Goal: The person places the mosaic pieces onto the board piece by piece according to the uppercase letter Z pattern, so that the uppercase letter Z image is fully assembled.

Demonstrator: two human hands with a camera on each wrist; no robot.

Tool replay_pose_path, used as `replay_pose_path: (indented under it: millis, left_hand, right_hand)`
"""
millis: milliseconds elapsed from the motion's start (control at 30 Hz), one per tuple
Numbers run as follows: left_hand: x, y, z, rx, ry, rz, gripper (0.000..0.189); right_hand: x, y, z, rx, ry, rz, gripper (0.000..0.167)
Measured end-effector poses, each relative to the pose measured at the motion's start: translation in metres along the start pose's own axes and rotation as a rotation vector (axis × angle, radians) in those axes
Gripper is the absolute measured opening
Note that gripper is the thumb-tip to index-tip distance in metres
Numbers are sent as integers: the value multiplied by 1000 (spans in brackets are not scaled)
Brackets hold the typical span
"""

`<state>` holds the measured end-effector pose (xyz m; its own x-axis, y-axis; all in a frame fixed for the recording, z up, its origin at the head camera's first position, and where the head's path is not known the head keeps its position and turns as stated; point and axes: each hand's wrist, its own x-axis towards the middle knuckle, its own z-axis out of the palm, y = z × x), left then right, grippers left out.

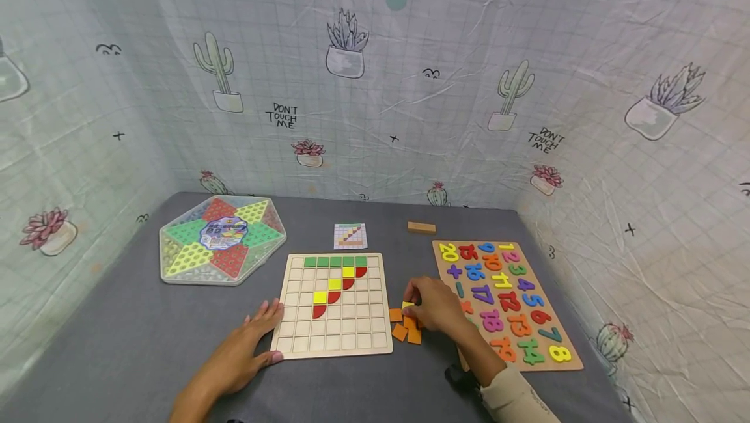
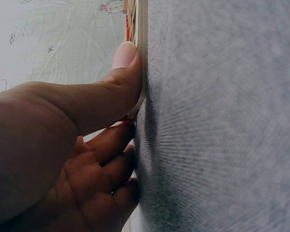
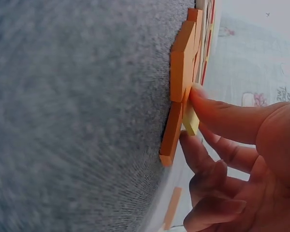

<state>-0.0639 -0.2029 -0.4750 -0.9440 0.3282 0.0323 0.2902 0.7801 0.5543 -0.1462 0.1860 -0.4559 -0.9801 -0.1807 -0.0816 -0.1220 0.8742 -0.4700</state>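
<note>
A wooden grid board (image 1: pixel 357 325) lies in front of me, with green squares (image 1: pixel 336 261), yellow squares (image 1: pixel 334 284) and red quarter-round pieces (image 1: pixel 334 297) in some cells. At its left edge rests my left hand (image 1: pixel 246 345), fingers extended and thumb against the board's corner; the left wrist view shows that thumb (image 2: pixel 125 58) on the edge. Beside the board's right edge, my right hand (image 1: pixel 436 306) pinches a yellow square tile (image 3: pixel 190 121) between thumb and fingers. It is just over a small pile of orange square tiles (image 1: pixel 414 335).
A small pattern card (image 1: pixel 350 236) lies behind the board. At the back right is a wooden block (image 1: pixel 422 228). A number puzzle board (image 1: pixel 510 306) lies to the right, and a clear hexagonal game box (image 1: pixel 222 239) at the back left. Patterned cloth surrounds the grey table.
</note>
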Motion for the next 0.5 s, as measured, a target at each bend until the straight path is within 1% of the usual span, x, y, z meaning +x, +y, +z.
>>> replay_pose_path:
  millis: [167,400,500]
  left_hand:
    - [0,0,0,-6,-5,4,82]
    - [0,0,1,-18,-9,0,83]
    - [0,0,0,-17,-10,-2,82]
  right_hand:
    - [0,-1,-2,43,6,-7,22]
    - [-4,-9,-5,76,36,-125,10]
    - [-3,-16,-5,85,29,-145,10]
